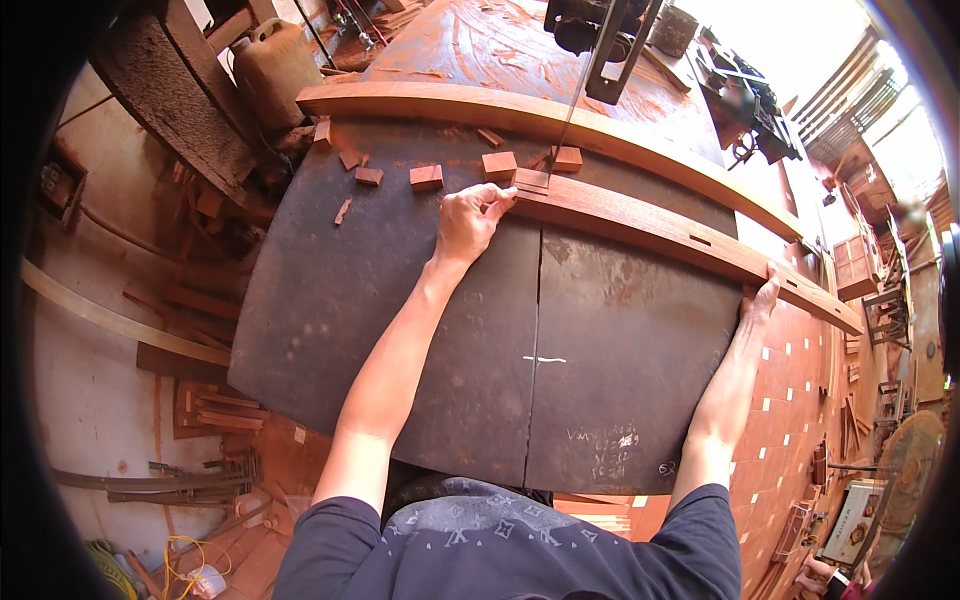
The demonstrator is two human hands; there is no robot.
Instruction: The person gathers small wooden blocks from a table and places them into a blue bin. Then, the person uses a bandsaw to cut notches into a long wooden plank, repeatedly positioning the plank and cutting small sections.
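A long reddish wooden beam (640, 221) with slot-shaped mortises lies across the dark saw table (430, 330). Its left end meets the thin upright blade (567, 130) of a band saw, and a cut line shows in the wood there. My left hand (470, 225) pinches that end between thumb and fingers, close to the blade. Farther right, my right hand (761, 298) grips the beam where it reaches past the table's edge; some of its fingers are hidden. Small wooden offcuts (426, 177) sit behind and left of my left hand, one block (499, 165) beside the beam's end.
Behind the beam, a longer wooden rail (450, 101) crosses the table as a fence. The saw's dark blade guide (622, 50) hangs above. A plastic jerrycan (275, 72) stands back left. Stacked wood strips (228, 410) lie lower left, and a fan (910, 465) stands far right.
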